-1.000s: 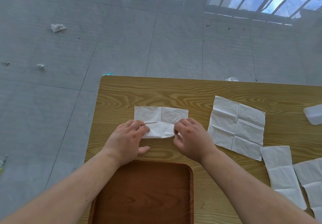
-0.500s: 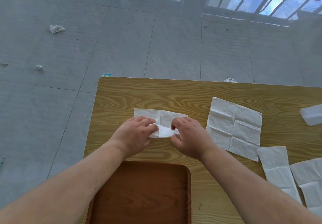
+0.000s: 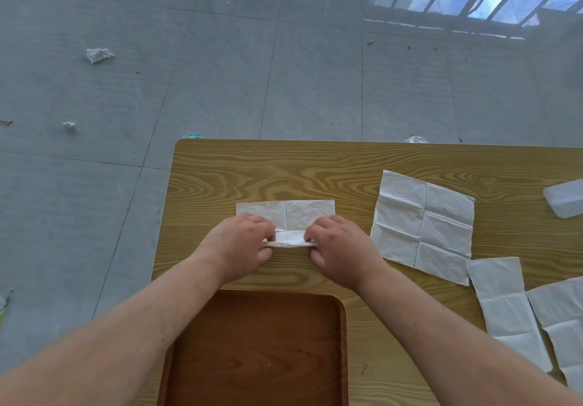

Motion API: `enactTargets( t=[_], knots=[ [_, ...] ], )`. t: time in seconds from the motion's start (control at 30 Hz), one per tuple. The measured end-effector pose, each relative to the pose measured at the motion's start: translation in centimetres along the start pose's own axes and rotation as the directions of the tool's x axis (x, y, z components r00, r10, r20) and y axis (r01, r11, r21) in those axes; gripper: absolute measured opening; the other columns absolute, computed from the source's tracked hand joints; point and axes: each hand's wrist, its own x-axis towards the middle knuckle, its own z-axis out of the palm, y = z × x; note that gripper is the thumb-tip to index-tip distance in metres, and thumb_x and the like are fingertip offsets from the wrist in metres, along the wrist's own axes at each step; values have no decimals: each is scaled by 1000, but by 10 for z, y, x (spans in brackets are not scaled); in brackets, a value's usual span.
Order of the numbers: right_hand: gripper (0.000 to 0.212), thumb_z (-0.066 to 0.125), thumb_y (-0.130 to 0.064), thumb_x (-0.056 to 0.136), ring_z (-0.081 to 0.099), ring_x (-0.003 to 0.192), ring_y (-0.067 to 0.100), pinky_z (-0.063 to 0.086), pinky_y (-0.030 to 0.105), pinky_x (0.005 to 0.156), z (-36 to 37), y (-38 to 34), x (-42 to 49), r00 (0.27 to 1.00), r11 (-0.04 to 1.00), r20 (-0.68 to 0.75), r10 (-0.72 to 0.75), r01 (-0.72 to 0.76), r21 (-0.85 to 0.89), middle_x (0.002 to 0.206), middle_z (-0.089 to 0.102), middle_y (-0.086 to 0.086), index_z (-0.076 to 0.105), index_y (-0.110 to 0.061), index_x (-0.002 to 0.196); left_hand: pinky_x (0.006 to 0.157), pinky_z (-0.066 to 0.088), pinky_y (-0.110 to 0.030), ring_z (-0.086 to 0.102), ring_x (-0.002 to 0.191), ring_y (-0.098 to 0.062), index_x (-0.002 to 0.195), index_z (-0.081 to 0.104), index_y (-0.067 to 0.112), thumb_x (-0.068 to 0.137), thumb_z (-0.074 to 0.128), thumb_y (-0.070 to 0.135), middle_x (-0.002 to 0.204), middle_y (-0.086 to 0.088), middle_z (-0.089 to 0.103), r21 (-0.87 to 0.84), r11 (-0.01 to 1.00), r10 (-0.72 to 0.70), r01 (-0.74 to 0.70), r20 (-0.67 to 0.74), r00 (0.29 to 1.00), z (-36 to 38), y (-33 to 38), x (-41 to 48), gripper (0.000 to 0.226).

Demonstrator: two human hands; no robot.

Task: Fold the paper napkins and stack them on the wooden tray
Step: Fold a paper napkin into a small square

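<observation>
A white paper napkin [image 3: 299, 214] lies partly folded on the wooden table, just beyond the tray. My left hand [image 3: 243, 244] pinches its near left edge and my right hand [image 3: 339, 247] pinches its near right edge, with the near flap lifted and doubled over between them. The dark wooden tray [image 3: 258, 348] sits at the table's near edge below my hands, with nothing on it. An unfolded napkin [image 3: 422, 225] lies flat to the right.
Two more napkins [image 3: 504, 311] [image 3: 564, 320] lie at the near right, folded into strips. A clear plastic box [image 3: 564, 197] sits at the right edge. The table's left edge [image 3: 164, 232] drops to a tiled floor with crumpled paper scraps [image 3: 98, 55].
My hands have drawn the napkin's near flap back toward me and creased it into a narrower band. The camera view shifted slightly.
</observation>
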Motion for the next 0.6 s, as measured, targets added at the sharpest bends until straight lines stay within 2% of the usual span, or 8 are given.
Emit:
enactTargets(
  t=[0.1,0.13,0.2,0.27,0.37,0.53,0.6],
  knots=[
    [17,57,-29,96,63,98,20,51,37,86,-13,5,7,998,992,33,56,-60,111,100,70,-5,70,-21,104,66,46,-25,64,83,-8,96,65,37,94,62,43,86,17,68,-149,976,-158,158,14,987,-9,0,1,7],
    [14,58,-30,96,63,91,19,51,38,78,-18,6,11,996,985,37,87,-91,148,94,69,-6,69,-22,99,58,42,-24,63,72,-6,90,64,38,94,62,44,77,17,67,-193,961,-199,198,14,980,-11,-1,2,7],
    [10,60,-33,97,61,76,14,47,35,65,-26,9,19,988,965,43,148,-154,214,83,65,-11,66,-26,94,54,42,-23,62,64,-5,85,62,38,95,64,44,71,15,67,-283,923,-272,262,4,962,-14,-2,5,12],
    [10,62,-36,97,60,71,9,46,34,60,-31,11,27,977,938,61,204,-213,273,79,66,-12,65,-28,93,55,43,-24,63,64,-5,85,63,38,96,65,45,72,14,68,-347,882,-343,318,-10,939,-16,-4,7,14],
    [11,64,-37,97,63,72,13,50,33,59,-35,16,37,963,909,70,260,-269,318,80,68,-8,66,-26,98,56,44,-26,64,69,-6,88,64,36,96,64,48,77,14,69,-390,839,-423,379,-28,906,-15,-11,10,14],
    [9,65,-35,95,60,75,15,38,30,55,-32,23,53,948,913,7,318,-308,266,80,63,-10,61,-28,96,55,42,-28,62,72,-7,89,61,37,96,63,51,79,14,67,-375,817,-496,438,-68,866,-8,-19,14,16],
    [12,65,-35,94,62,85,20,39,32,60,-29,25,59,945,922,-22,325,-312,231,83,62,-11,62,-25,100,60,46,-30,62,80,-9,96,61,35,95,64,50,88,14,67,-358,822,-504,442,-101,858,-6,-20,18,16]
  ],
)
